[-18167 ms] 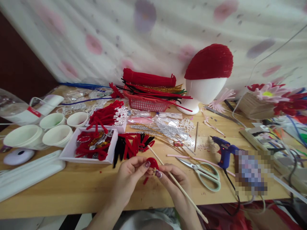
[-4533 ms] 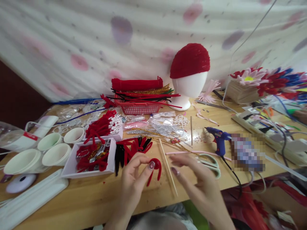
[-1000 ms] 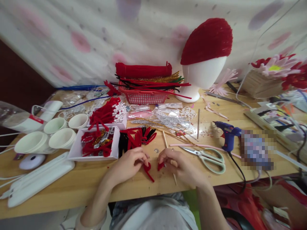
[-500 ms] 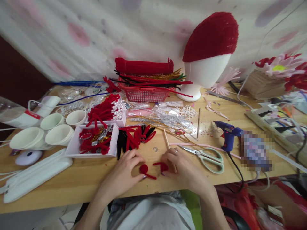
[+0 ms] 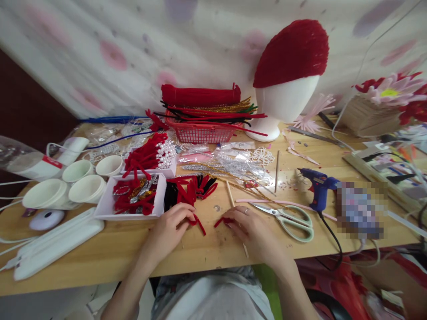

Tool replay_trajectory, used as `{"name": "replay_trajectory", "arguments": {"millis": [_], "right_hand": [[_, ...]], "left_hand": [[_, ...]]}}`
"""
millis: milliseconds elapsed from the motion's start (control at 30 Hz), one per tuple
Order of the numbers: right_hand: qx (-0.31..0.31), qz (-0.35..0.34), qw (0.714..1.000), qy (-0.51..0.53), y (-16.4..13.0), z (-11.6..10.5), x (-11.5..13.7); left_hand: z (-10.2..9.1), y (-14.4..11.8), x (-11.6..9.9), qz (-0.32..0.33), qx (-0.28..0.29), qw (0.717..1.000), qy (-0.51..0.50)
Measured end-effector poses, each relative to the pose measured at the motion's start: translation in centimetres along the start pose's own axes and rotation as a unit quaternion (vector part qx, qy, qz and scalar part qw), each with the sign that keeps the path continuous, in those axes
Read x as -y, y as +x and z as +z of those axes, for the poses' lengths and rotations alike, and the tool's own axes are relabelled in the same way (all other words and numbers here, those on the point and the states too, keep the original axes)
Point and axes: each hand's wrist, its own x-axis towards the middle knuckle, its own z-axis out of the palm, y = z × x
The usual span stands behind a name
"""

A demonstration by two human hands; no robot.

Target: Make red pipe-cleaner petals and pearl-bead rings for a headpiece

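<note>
Near the front of the wooden table, my left hand (image 5: 176, 221) pinches a red pipe cleaner piece (image 5: 200, 226), whose straight tail sticks out to the right. Facing it across a small gap, my right hand (image 5: 247, 226) has its fingers closed on another red pipe cleaner piece (image 5: 219, 222); most of that piece is hidden by the fingers. A thin pale wooden stick (image 5: 230, 194) runs beneath the right hand. Green-handled scissors (image 5: 293, 224) lie just right of that hand. Beyond the left hand is a pile of red and black pipe cleaner pieces (image 5: 191, 191).
White boxes (image 5: 130, 216) of pipe cleaner pieces, paper cups (image 5: 85, 189) and a white power strip (image 5: 60, 244) sit left. A red basket (image 5: 203, 133) and a foam head (image 5: 283, 100) with a red cap stand behind. Right lies a blue glue gun (image 5: 318, 186).
Both hands have lifted their red pipe cleaner pieces slightly away from me. The curled discs seen before are now mostly covered by the fingers. The camera view has shifted a little.
</note>
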Motion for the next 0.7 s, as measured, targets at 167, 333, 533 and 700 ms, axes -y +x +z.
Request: {"name": "replay_trajectory", "arguments": {"millis": [167, 333, 533, 700], "right_hand": [[-0.020, 0.004, 1.000, -0.021, -0.7, 0.0, -0.3], [0.002, 0.028, 0.997, -0.076, -0.7, -0.1, -0.3], [0.000, 0.037, 0.997, -0.063, -0.7, 0.3, -0.6], [-0.041, 0.011, 0.999, -0.020, -0.4, 0.8, 0.4]], "left_hand": [[-0.2, -1.2, -0.3, -0.014, -0.015, 0.999, 0.025], [0.4, -1.4, -0.4, -0.028, -0.003, 0.998, 0.053], [1.1, -2.0, 0.5, -0.021, -0.038, 0.996, 0.076], [1.3, -1.6, 0.4, -0.012, -0.055, 0.993, 0.099]]}}
